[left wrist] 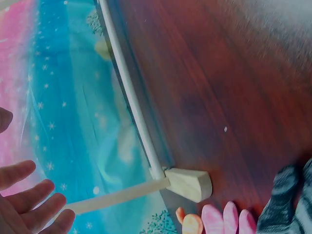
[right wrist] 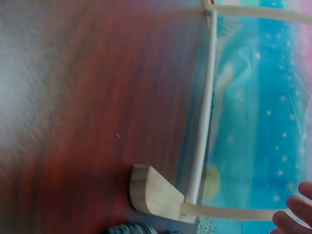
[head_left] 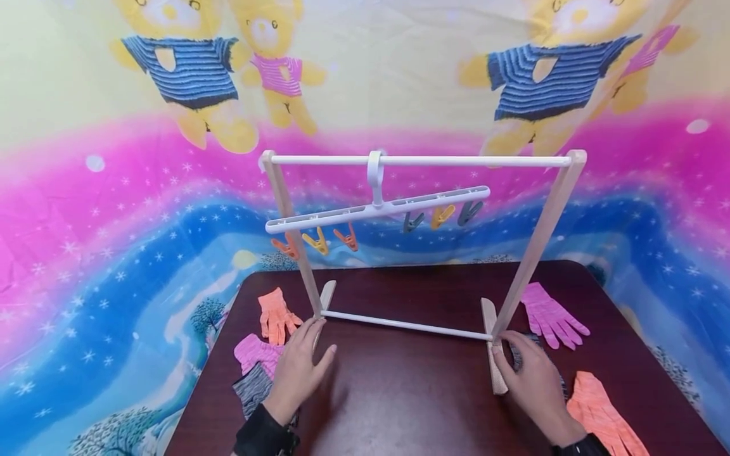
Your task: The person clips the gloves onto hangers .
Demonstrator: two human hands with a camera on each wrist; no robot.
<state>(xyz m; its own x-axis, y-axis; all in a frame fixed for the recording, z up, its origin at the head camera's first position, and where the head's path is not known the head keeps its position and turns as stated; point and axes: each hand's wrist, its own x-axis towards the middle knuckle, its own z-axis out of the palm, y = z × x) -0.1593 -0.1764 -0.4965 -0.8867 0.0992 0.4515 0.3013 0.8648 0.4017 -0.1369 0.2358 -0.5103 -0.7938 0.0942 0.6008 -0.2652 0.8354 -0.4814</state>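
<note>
A: Where to begin?

B: With the rack (head_left: 536, 244), upright on a red-brown table (head_left: 393, 392). Hooked over its top bar (head_left: 456, 161), a white hanger (head_left: 379, 208) with six clips (head_left: 442, 216).

A: How far along?

B: Apparently done: rack up, hanger on. With nothing clipped yet — loose left of the rack, an orange glove (head_left: 276, 315), pink glove (head_left: 256, 354) and grey glove (head_left: 253, 386); right of it, a second pink glove (head_left: 550, 313), a second orange glove (head_left: 599, 405) and, partly behind the right hand (head_left: 533, 380), a second grey glove (head_left: 517, 359).

A: And the fingers?

B: At the rack's left foot (head_left: 326, 294), the left hand (head_left: 299, 367) — fingers nearly straight, thumb spread wide. At its right foot (head_left: 498, 370), the right hand, fingers loosely bent, thumb apart. No visible grip in either; hard to tell about light contact.

A: Farther out?

B: Behind the rack, a teddy-bear cloth (head_left: 57, 253).
</note>
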